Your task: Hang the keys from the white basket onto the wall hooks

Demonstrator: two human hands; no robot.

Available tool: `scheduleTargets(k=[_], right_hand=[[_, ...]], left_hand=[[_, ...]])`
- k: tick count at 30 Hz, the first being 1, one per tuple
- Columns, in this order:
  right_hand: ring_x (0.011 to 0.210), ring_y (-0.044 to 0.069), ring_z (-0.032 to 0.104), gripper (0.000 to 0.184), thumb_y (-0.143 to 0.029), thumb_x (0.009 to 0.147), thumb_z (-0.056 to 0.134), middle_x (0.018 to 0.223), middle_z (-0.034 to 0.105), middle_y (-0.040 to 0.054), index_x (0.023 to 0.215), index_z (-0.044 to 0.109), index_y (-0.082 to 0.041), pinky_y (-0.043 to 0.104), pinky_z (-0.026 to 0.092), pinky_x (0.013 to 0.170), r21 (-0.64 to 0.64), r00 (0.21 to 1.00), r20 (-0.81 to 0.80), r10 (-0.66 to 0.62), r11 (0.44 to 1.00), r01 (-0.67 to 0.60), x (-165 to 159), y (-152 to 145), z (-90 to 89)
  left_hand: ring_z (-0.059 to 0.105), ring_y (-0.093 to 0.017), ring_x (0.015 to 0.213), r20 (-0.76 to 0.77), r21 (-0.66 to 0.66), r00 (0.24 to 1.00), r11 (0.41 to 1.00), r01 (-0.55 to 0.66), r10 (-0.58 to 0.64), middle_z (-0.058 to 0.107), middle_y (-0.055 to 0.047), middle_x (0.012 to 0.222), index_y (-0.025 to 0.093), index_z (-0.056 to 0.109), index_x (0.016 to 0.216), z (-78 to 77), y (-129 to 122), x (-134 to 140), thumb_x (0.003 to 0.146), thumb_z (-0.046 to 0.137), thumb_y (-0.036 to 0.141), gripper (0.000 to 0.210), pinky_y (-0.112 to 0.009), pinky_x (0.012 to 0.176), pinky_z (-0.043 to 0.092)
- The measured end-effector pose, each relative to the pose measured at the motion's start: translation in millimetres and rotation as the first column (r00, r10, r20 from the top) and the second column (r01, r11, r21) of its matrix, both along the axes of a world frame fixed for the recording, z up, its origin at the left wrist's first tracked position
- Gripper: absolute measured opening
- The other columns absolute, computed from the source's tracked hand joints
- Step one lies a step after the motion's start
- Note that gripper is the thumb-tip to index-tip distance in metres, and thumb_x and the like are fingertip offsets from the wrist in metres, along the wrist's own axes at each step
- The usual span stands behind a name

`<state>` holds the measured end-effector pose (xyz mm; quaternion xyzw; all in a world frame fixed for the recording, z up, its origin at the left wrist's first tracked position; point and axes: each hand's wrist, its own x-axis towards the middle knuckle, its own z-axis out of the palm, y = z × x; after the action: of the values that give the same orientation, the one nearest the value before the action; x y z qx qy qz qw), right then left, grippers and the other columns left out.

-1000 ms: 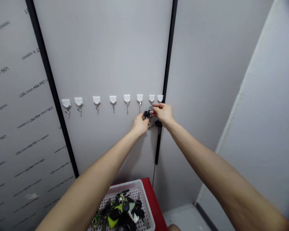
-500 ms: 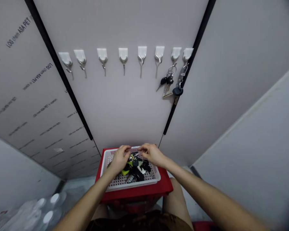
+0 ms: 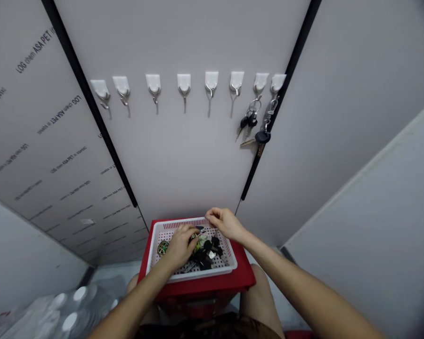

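**Left hand [image 3: 181, 246] down in a white perforated plastic basket [image 3: 212, 273], right hand [image 3: 226, 224] near its far rim**

At the lower centre of the frame, the rectangular basket sits on a red surface [image 3: 245, 273]. A jumbled pile of black-headed keys and small tags [image 3: 205, 260] lies in the basket, mostly in its middle and right part. The left hand reaches over the pile's left side, its fingers curved with the thumb set apart; whether they grip anything cannot be told. A round, openwork, gold-and-green ornament [image 3: 163, 247] lies left of that hand.

The right hand is beside the basket's upper right corner, its fingers bent and narrowly set; whether something small is between them cannot be told.

Across the upper part of the frame runs a row of eight white plastic hooks with metal prongs [image 3: 184, 82] on a pale grey panel [image 3: 183, 165]. Second from the right hangs a metal ring with black-headed keys [image 3: 251, 119]; rightmost, a silver clip with a dark, oval-headed key [image 3: 263, 137]. Clear plastic bottles with white caps [image 3: 69, 322] stand at lower left.
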<state>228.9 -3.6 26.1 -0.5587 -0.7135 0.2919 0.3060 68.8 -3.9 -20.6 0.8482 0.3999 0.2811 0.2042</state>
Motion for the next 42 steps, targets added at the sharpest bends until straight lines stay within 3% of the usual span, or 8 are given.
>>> scheduleTargets(k=[8, 19, 22, 26, 31, 35, 38, 42], right_hand=[[0.077, 0.014, 0.047, 0.031, -0.016, 0.053, 0.051, 0.083, 0.055, 0.0052, 0.084, 0.056, -0.015, 0.022, 0.035, 0.068, -0.031, 0.849, 0.395, 0.351, 0.929, -0.37, 2, -19, -18.6], [0.07, 0.016, 0.05, 0.03, -0.016, 0.053, 0.052, 0.078, 0.057, 0.0053, 0.082, 0.058, -0.019, 0.022, 0.035, 0.058, -0.173, 0.639, 0.677, 0.366, 0.922, -0.345, 1, -32, -13.8], [0.066, 0.014, 0.05, 0.024, -0.012, 0.054, 0.05, 0.075, 0.058, 0.0047, 0.075, 0.06, -0.017, 0.021, 0.035, 0.058, -0.17, 0.684, 0.618, 0.388, 0.915, -0.366, 0, -30, -10.9], [0.054, 0.008, 0.046, 0.017, -0.016, 0.06, 0.047, 0.06, 0.055, 0.0, 0.072, 0.058, -0.014, 0.017, 0.034, 0.051, -0.161, 0.904, 0.262, 0.337, 0.939, -0.304, 7, -22, 2.2], [0.051, 0.007, 0.044, 0.022, -0.026, 0.065, 0.043, 0.059, 0.054, -0.0006, 0.075, 0.057, -0.012, 0.018, 0.035, 0.05, -0.107, 0.984, -0.104, 0.147, 0.982, -0.158, 9, -14, 26.5], [0.058, 0.009, 0.048, 0.02, -0.021, 0.065, 0.042, 0.065, 0.056, 0.0021, 0.073, 0.059, -0.013, 0.019, 0.036, 0.055, 0.108, 0.999, 0.013, 0.03, 0.994, -0.032, 10, -11, 43.0], [0.063, 0.011, 0.048, 0.019, -0.02, 0.065, 0.043, 0.067, 0.056, 0.0044, 0.07, 0.061, -0.013, 0.021, 0.035, 0.059, 0.318, 0.974, 0.205, -0.1, 0.948, 0.03, 14, -9, 54.9], [0.057, 0.009, 0.047, 0.019, -0.016, 0.065, 0.042, 0.062, 0.056, 0.0029, 0.067, 0.06, -0.014, 0.018, 0.033, 0.054, 0.369, 0.93, 0.359, -0.083, 0.927, -0.059, 19, -9, 69.3]], left_hand=[[0.044, -0.015, 0.087, -0.096, -0.004, 0.991, 0.996, -0.092, 0.091, 0.053, -0.003, 0.092, 0.019, 0.054, 0.084, -1.5, 2, -4, 0.07, 0.039, 0.024, 0.022, -0.029, 0.078, 0.032], [0.045, -0.017, 0.086, -0.166, -0.022, 0.967, 0.979, -0.201, 0.195, 0.056, -0.002, 0.091, 0.022, 0.054, 0.086, 3.5, 8, -6, 0.067, 0.04, 0.02, 0.024, -0.03, 0.076, 0.032], [0.046, -0.017, 0.086, -0.112, -0.051, 0.975, 0.979, -0.197, 0.19, 0.056, -0.003, 0.09, 0.021, 0.055, 0.084, 4.7, 7, -6, 0.066, 0.04, 0.019, 0.023, -0.03, 0.077, 0.032], [0.046, -0.015, 0.087, 0.149, -0.194, 0.981, 0.977, -0.093, 0.122, 0.056, -0.004, 0.089, 0.017, 0.054, 0.083, 16.1, 0, -2, 0.067, 0.039, 0.022, 0.022, -0.028, 0.08, 0.032], [0.046, -0.014, 0.09, 0.558, -0.492, 0.819, 0.847, 0.2, 0.131, 0.052, -0.006, 0.099, 0.014, 0.046, 0.095, 41.8, -8, 19, 0.066, 0.041, 0.026, 0.032, -0.026, 0.078, 0.035], [0.052, -0.012, 0.069, 0.612, -0.572, 0.777, 0.762, 0.305, 0.149, 0.056, -0.006, 0.084, 0.012, 0.046, 0.094, 59.0, -6, 34, 0.065, 0.043, 0.026, 0.032, -0.025, 0.063, 0.04], [0.052, -0.01, 0.063, 0.609, -0.584, 0.76, 0.777, 0.236, 0.226, 0.055, -0.005, 0.08, 0.013, 0.042, 0.099, 71.8, -1, 38, 0.067, 0.041, 0.03, 0.036, -0.022, 0.056, 0.041], [0.051, -0.008, 0.062, 0.585, -0.521, 0.792, 0.83, 0.202, 0.175, 0.055, -0.004, 0.08, 0.013, 0.045, 0.093, 88.6, 4, 43, 0.059, 0.051, 0.02, 0.034, -0.018, 0.052, 0.039]])
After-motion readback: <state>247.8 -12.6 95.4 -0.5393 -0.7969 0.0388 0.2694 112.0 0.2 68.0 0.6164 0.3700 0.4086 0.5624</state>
